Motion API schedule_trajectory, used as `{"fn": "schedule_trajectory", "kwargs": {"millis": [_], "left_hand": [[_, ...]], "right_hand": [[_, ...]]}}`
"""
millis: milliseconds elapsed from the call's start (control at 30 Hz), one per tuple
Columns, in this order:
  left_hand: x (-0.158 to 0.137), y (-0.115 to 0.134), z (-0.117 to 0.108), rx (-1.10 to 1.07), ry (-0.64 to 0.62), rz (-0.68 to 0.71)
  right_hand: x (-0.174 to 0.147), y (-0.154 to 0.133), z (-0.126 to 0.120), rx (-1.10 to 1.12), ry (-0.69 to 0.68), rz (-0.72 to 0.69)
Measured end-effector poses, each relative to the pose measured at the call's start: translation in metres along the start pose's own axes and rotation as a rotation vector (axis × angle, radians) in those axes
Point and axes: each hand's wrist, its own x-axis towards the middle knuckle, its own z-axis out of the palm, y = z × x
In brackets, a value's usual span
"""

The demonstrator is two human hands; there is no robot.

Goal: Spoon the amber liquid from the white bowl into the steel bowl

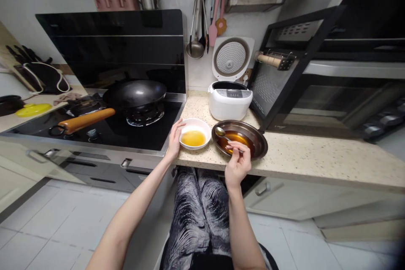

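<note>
pinching the spoon (pixel 220 132) by its handle in the right hand (pixel 238 161), between thumb and fingers, over the dark metal bowl (pixel 262 143); holding the white bowl (pixel 205 128) at its rim with the left hand (pixel 174 140), from about nine o'clock. from the white bowl, find the metal one at three o'clock and the rice cooker (pixel 229 106) between one and two. likely light and stiff for the spoon, perhaps slippery if wet with the amber liquid (pixel 242 137); best taken mid-handle. points its scoop to about ten o'clock and its handle to four, along one slanting long axis. for the white bowl, probably smooth, perhaps breakable, best cupped around the outer wall; round, without long axis.
</note>
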Motion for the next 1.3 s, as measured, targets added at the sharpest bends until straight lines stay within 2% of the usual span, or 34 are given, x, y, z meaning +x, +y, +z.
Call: {"fn": "schedule_trajectory", "kwargs": {"millis": [233,467,600,733,833,1033,1100,1200,1300], "left_hand": [[0.000,0.000,0.000,0.006,-0.004,0.005],[-0.001,0.001,-0.001,0.011,-0.008,0.002],[-0.001,0.002,0.000,0.012,-0.008,0.002],[-0.001,0.002,0.000,0.014,-0.007,0.003],[-0.001,0.000,0.000,0.022,-0.007,0.003],[0.000,-0.002,0.000,0.033,-0.010,0.014],[0.000,-0.003,-0.001,0.038,-0.008,0.020],[0.000,-0.005,-0.001,0.044,-0.008,0.027],[-0.001,-0.005,0.000,0.033,-0.004,0.034]], "right_hand": [[0.000,0.009,-0.012,-0.128,-0.119,-0.128],[0.003,0.016,-0.022,-0.241,-0.353,-0.343],[0.005,0.019,-0.028,-0.292,-0.491,-0.398],[0.007,0.019,-0.032,-0.334,-0.568,-0.436],[0.007,0.017,-0.032,-0.334,-0.523,-0.437],[0.000,0.006,-0.020,-0.182,-0.164,-0.315],[-0.004,0.002,-0.014,-0.127,-0.098,-0.252],[-0.011,-0.002,-0.002,-0.066,-0.107,-0.175],[-0.019,-0.003,0.010,-0.029,-0.191,-0.145]]}}
